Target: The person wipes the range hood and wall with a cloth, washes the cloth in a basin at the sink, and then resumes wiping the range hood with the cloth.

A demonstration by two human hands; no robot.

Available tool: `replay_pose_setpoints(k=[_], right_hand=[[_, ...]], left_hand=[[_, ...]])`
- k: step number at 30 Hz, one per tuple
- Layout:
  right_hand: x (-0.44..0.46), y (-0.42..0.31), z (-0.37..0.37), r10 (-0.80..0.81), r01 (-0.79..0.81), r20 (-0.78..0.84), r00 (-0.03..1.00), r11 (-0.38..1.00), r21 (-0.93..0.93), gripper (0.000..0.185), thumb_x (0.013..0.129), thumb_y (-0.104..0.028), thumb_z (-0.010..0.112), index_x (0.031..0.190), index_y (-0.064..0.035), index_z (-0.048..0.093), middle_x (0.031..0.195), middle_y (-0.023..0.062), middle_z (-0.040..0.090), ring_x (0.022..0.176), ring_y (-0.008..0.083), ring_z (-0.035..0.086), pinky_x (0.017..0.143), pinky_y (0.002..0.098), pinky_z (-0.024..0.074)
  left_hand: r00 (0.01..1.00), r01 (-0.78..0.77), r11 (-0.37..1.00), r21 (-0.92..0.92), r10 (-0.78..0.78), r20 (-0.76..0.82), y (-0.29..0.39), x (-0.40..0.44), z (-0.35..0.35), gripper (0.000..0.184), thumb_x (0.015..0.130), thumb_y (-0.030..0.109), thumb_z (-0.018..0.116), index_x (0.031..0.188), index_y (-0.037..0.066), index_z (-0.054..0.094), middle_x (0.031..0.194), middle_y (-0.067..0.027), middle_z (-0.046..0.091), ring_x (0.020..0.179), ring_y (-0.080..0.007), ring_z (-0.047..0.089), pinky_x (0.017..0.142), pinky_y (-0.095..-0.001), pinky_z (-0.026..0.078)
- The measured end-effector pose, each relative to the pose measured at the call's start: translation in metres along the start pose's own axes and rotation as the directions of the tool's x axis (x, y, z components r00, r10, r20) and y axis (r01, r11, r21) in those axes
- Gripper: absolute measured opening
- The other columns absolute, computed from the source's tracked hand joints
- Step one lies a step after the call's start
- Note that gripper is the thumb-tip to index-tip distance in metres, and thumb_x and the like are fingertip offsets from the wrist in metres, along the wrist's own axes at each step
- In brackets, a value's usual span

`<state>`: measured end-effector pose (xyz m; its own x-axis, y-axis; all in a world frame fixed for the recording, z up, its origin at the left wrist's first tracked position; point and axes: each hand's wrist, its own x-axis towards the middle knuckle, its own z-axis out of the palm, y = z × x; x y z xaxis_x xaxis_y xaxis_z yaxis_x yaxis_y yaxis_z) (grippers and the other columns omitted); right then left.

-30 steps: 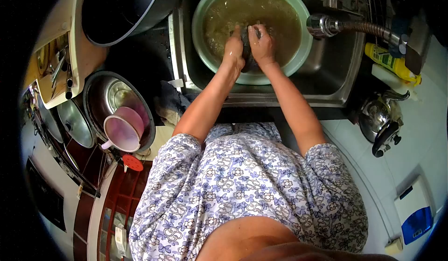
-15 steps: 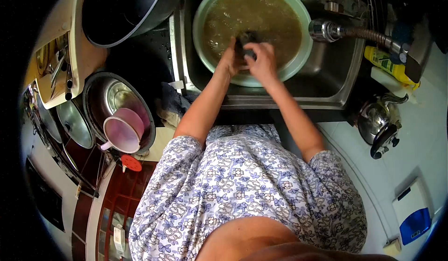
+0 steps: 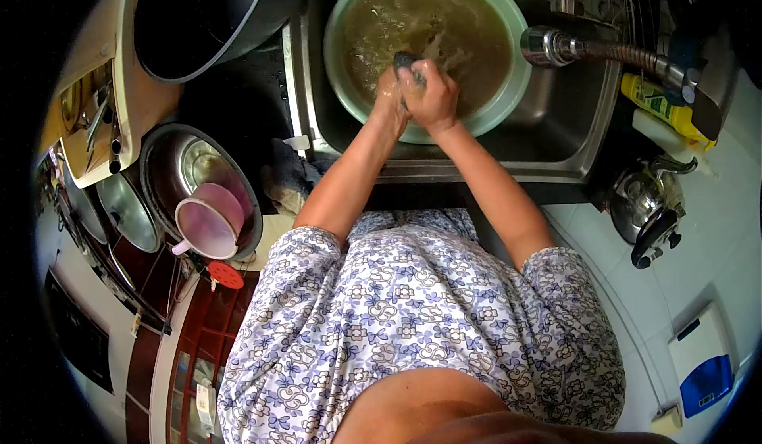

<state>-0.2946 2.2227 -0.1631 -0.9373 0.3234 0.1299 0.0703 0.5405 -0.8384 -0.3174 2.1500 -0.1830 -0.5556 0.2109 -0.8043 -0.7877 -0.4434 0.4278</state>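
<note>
1. The right hand (image 3: 431, 95) is curled closed around a dark, wet item (image 3: 406, 60), whose kind is hard to make out.
2. The left hand (image 3: 389, 88) is up against the same item from the other side; its fingers are mostly hidden, so I cannot tell how firmly they close.
3. The dark item is between the two hands, over the near half of a pale green basin (image 3: 521, 65), its top end showing above the fingers.
4. Murky brown water (image 3: 472, 27) fills much of the basin, its surface rippled beyond the hands.
5. The basin is inside a stainless steel sink (image 3: 559, 111), with the chrome faucet head (image 3: 543, 47) at its right rim.
6. Left of the sink are a large pot (image 3: 274, 7), a crumpled dark cloth (image 3: 294, 170) and a pink dipper (image 3: 210, 218) resting inside a metal bowl (image 3: 250, 186).
7. To the right are a yellow bottle (image 3: 667, 107) and a shiny kettle (image 3: 635, 198).
</note>
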Motion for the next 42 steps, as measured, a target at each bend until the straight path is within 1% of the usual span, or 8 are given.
replay_pose_setpoints(k=[3,16,21,25,28,31,38,42], right_hand=[[0.029,0.038,0.005,0.514,-0.517,0.061,0.856,0.855,0.045,0.040,0.081,-0.039,0.055,0.074,0.0000,0.057,0.067,0.0203,0.057,0.064,0.0348,0.057,0.059,0.0378,0.0428],[0.009,0.079,-0.006,0.692,-0.735,0.274,0.668,0.672,0.096,0.056,0.074,-0.015,0.065,0.123,-0.0005,0.042,0.123,0.0193,0.047,0.112,0.0312,0.046,0.095,0.0370,0.0343],[-0.013,-0.040,-0.025,0.129,-0.162,0.323,0.938,0.984,0.078,0.045,0.070,-0.015,0.063,0.113,-0.0105,0.051,0.092,0.0152,0.051,0.088,0.0325,0.053,0.077,0.0388,0.0436],[-0.021,-0.068,-0.023,-0.004,0.014,0.210,0.978,0.999,-0.044,0.036,0.070,-0.020,0.066,0.103,-0.0113,0.053,0.089,0.0153,0.052,0.079,0.0345,0.055,0.068,0.0400,0.0460],[-0.001,-0.043,-0.009,-0.087,0.090,0.061,0.994,0.995,-0.045,0.023,0.072,-0.020,0.065,0.088,-0.0088,0.054,0.084,0.0125,0.055,0.072,0.0343,0.056,0.059,0.0395,0.0458],[0.016,-0.007,0.007,-0.137,0.138,-0.089,0.987,0.990,0.009,0.021,0.073,-0.023,0.065,0.082,-0.0064,0.054,0.078,0.0139,0.056,0.066,0.0358,0.057,0.056,0.0399,0.0455],[0.041,0.058,0.013,0.460,-0.481,0.144,0.876,0.822,0.303,0.033,0.080,-0.033,0.057,0.083,-0.0004,0.060,0.067,0.0134,0.060,0.062,0.0268,0.058,0.061,0.0327,0.0435],[0.031,0.106,-0.001,0.581,-0.608,0.181,0.793,0.739,0.291,0.044,0.081,-0.039,0.058,0.105,-0.0020,0.053,0.110,0.0170,0.052,0.094,0.0294,0.052,0.081,0.0382,0.0394]], left_hand=[[0.994,0.106,0.989,-0.101,-0.106,0.003,0.000,0.020,0.009,0.022,0.090,0.026,0.045,0.093,0.005,0.053,0.082,-0.0058,0.056,0.070,-0.0163,0.056,0.058,-0.0329,0.048],[0.956,0.266,0.952,0.151,-0.280,0.085,0.020,0.025,-0.016,0.070,0.086,0.059,0.032,0.138,0.014,0.019,0.141,-0.0107,0.021,0.127,-0.0318,0.025,0.094,-0.0559,0.030],[0.885,0.411,0.899,-0.150,-0.354,0.301,0.018,0.040,-0.017,0.054,0.088,0.040,0.045,0.127,0.006,0.034,0.112,-0.0191,0.052,0.096,-0.0326,0.056,0.074,-0.0400,0.051],[0.721,-0.476,0.877,-0.072,0.436,0.538,0.007,0.022,-0.015,0.034,0.086,0.024,0.049,0.114,0.005,0.047,0.099,-0.0148,0.054,0.088,-0.0248,0.058,0.070,-0.0338,0.050],[0.947,0.092,0.904,-0.419,0.051,0.318,-0.002,0.008,-0.015,0.032,0.089,0.023,0.039,0.110,0.003,0.051,0.097,-0.0126,0.055,0.086,-0.0222,0.056,0.074,-0.0339,0.048],[0.989,-0.137,0.951,0.276,0.116,0.092,0.001,0.017,-0.006,0.033,0.090,0.032,0.035,0.099,0.005,0.050,0.090,-0.0089,0.055,0.081,-0.0208,0.054,0.065,-0.0342,0.046],[0.999,-0.035,0.997,0.071,0.037,-0.018,0.020,-0.003,0.029,0.038,0.091,0.032,0.043,0.108,-0.001,0.047,0.098,-0.0091,0.055,0.089,-0.0188,0.054,0.075,-0.0288,0.043],[1.000,-0.020,0.974,0.226,0.015,0.024,0.015,0.024,-0.003,0.059,0.091,0.043,0.037,0.136,0.007,0.020,0.133,-0.0108,0.034,0.118,-0.0235,0.036,0.094,-0.0349,0.032]])
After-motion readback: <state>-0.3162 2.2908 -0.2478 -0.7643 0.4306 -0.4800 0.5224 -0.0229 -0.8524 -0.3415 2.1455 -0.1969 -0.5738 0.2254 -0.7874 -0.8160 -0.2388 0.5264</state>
